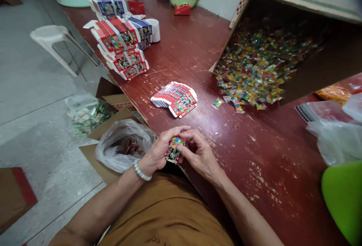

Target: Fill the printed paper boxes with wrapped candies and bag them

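Observation:
Between my two hands, at the near edge of the table, is a small printed candy box (173, 151) in red, yellow and black. My left hand (161, 146) grips it along its left side. On its right side, my right hand (199, 153) holds it too, thumb lying on the printed face. Just beyond my hands lies a fanned stack of flat printed boxes (181, 100). A single wrapped candy (217, 103) sits to the right of that stack. Behind it, a tipped cardboard carton (308, 61) spills many wrapped candies (254, 68) onto the table.
Banded bundles of flat boxes (118, 36) stand at the table's left edge beside a white roll (154, 31). Below that edge, an open carton holds a plastic bag (113, 136) with small packets. A white stool (53, 36) stands left. A green object (343, 200) is at right.

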`<state>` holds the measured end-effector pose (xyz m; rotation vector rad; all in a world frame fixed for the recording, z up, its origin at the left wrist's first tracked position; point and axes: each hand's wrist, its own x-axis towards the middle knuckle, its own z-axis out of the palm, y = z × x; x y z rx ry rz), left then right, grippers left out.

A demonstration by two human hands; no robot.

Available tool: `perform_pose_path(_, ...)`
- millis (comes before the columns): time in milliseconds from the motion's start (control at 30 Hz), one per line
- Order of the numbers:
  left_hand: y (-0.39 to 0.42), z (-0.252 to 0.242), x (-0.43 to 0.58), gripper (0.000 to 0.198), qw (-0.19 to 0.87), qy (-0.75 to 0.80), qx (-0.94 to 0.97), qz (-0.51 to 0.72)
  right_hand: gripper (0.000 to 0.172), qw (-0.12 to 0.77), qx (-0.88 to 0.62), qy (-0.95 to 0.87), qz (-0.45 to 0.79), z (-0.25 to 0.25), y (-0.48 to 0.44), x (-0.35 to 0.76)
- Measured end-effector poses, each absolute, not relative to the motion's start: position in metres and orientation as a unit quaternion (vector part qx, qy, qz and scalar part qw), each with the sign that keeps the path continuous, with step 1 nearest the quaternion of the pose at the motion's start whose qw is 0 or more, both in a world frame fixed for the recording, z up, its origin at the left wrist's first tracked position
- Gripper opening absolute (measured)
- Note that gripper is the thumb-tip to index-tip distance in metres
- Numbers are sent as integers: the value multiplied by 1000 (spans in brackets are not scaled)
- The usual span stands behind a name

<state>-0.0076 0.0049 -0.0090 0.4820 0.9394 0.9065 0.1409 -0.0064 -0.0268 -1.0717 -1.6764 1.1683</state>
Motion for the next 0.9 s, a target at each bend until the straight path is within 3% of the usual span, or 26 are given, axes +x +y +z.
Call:
perform_pose_path(167, -7, -15, -74, 49, 585, 596, 379, 399, 30, 343, -480, -637, 496, -31, 21, 144)
perform_pose_path(267, -12, -17, -124, 51, 316, 707, 558, 300, 36, 370, -561, -595, 441, -39, 56, 155)
perform_pose_path(367, 0, -14, -130, 57, 140, 701, 655, 246, 41, 388, -593, -609, 357, -46, 98, 160)
perform_pose_path(500, 54, -4, -80, 64, 36, 660, 711, 238, 54, 366, -603, -649, 286, -52, 142, 154)
perform_pose_path(600, 109, -2, -52, 75, 16, 669, 713, 208, 59, 349, -599, -660, 289, -55, 153, 156)
perform_pose_path(733, 152, -9, -50, 94, 102, 686, 713, 103, 63, 308, -592, -688, 285, -56, 150, 165)
perform_pose_path(900, 158, -20, -53, 95, 89, 677, 727, 66, 54, 268, -615, -687, 281, -48, 150, 165)
